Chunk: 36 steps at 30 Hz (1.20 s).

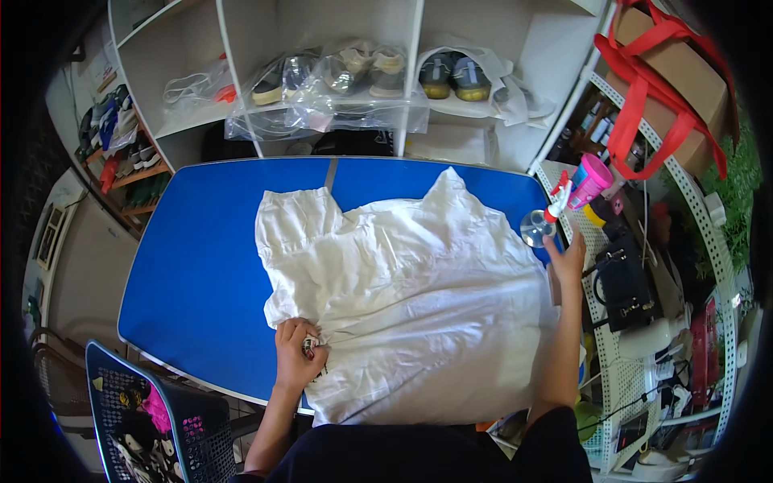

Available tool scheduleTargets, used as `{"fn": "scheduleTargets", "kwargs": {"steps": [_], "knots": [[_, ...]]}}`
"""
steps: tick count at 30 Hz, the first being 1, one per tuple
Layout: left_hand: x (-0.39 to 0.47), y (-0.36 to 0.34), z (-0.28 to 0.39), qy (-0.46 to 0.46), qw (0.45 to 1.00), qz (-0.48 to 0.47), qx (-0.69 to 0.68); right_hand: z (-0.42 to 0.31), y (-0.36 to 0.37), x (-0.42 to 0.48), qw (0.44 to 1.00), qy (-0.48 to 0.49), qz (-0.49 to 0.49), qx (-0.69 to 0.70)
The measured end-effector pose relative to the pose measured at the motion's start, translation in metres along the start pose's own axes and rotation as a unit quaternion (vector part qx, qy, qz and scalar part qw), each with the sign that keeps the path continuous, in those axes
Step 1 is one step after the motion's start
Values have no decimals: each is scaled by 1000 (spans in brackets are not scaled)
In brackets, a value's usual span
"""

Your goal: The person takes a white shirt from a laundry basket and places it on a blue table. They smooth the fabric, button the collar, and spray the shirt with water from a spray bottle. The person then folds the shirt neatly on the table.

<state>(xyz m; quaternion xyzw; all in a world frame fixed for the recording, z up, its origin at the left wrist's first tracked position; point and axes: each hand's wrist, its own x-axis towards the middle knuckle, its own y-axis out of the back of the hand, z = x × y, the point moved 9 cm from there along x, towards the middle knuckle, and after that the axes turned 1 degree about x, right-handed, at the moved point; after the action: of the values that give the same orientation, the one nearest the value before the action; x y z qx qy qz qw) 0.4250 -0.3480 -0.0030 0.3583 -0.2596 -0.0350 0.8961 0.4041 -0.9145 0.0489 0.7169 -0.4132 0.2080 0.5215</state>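
Note:
A white cloth garment lies spread and wrinkled over a blue tabletop, its near edge reaching the person's body. My left hand grips a bunched part of the garment, with a patterned patch showing between the fingers. At the table's right end, my right hand is raised beside a clear spray bottle with a red and white trigger head. The thumb is at the bottle's lower side and the fingers point away; whether the hand bears on the bottle cannot be told.
Behind the table, a white cubby shelf holds shoes in plastic bags. A perforated rack on the right carries a pink tub, a black handbag and a cardboard box with red straps. A plastic basket with clothes stands at lower left.

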Motion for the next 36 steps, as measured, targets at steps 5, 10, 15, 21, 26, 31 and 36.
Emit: {"fn": "scheduleTargets", "kwargs": {"steps": [5, 10, 15, 21, 26, 31, 36], "knots": [[-2, 12, -10, 36, 999, 26, -22, 33, -82, 47, 910, -185, -170, 330], [-10, 22, -21, 135, 991, 24, -9, 32, -107, 56, 904, -167, -154, 361], [30, 31, -6, 95, 988, 7, 120, -147, -102, 16, 886, 68, -395, 232], [71, -36, -38, 33, 980, -68, 184, -381, -92, -129, 640, 300, -687, 171], [70, -39, -54, 50, 986, -69, 141, -390, -138, -143, 635, 225, -735, 78], [74, -35, -56, 61, 985, -71, 145, -337, -205, -66, 802, 129, -578, 80], [74, -36, -59, 52, 985, -73, 150, -216, -209, 0, 843, -94, -530, 2]]}}
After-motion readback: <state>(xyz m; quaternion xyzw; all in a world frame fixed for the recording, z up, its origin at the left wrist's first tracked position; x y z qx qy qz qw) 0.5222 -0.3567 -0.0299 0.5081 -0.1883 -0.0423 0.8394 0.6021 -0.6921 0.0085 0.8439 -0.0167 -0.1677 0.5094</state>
